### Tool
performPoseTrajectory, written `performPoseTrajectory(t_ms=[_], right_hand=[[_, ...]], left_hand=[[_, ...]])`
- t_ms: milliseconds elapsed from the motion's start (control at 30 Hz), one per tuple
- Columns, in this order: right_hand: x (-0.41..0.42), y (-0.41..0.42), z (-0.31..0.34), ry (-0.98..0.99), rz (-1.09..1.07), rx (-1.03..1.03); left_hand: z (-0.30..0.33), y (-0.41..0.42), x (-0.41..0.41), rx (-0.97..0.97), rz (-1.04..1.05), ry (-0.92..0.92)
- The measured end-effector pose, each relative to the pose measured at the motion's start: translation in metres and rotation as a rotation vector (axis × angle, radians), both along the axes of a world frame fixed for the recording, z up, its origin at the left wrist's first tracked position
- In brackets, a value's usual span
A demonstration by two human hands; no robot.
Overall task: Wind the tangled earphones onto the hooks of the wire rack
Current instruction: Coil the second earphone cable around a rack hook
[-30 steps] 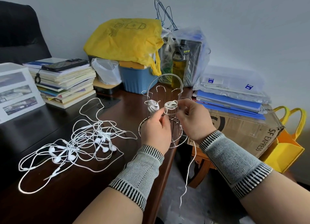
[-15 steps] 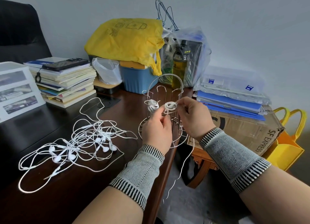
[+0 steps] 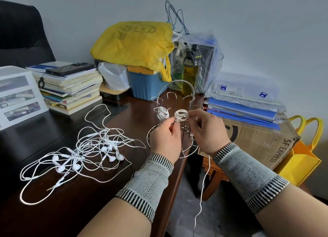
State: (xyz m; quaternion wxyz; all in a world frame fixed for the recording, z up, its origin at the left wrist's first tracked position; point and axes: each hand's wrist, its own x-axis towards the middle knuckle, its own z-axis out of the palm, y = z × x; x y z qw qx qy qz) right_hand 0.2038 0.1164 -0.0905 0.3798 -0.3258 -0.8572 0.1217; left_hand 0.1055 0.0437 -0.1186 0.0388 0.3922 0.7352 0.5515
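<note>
Both hands at frame center: left hand (image 3: 166, 139) and right hand (image 3: 209, 130) pinch white earphone cord (image 3: 181, 115) coiled on wire rack (image 3: 174, 101) hook. Tangled earphones (image 3: 85, 153) lie on tabletop (image 3: 88, 201), lower left.

Place looked like office, cluttered. Dark wooden tabletop (image 3: 110, 210) stood against plain grey wall. Black padded chair (image 3: 21, 34) sat at far left. Stack of books (image 3: 71, 87) carried phone (image 3: 71, 68). White drawer unit (image 3: 17, 94) sat beside books. Blue folders (image 3: 243, 112) lay on courier carton (image 3: 262, 139). Yellow plastic bag (image 3: 131, 44) covered blue bin (image 3: 147, 87).
</note>
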Motion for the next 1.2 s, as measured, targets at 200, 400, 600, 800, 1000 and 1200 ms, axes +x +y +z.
performPoseTrajectory(t_ms=[200,400,600,800,1000,1200], right_hand=[[-0.003,0.005,0.005,0.030,0.029,0.023],[0.000,0.008,0.007,0.028,0.053,0.040],[0.005,0.006,0.011,0.011,0.030,0.026],[0.016,0.004,0.014,-0.050,0.063,-0.068],[0.011,-0.002,0.021,-0.040,0.047,-0.043],[0.005,0.000,0.020,-0.017,-0.015,-0.004]], left_hand=[[-0.001,0.002,-0.001,0.046,-0.012,-0.053],[0.000,0.003,0.001,0.062,-0.035,-0.065],[0.000,0.003,0.000,0.063,-0.051,-0.077],[0.000,0.004,0.001,0.063,-0.034,-0.078],[0.002,0.002,0.001,0.078,-0.040,-0.072],[-0.003,0.005,0.000,0.106,-0.042,-0.076]])
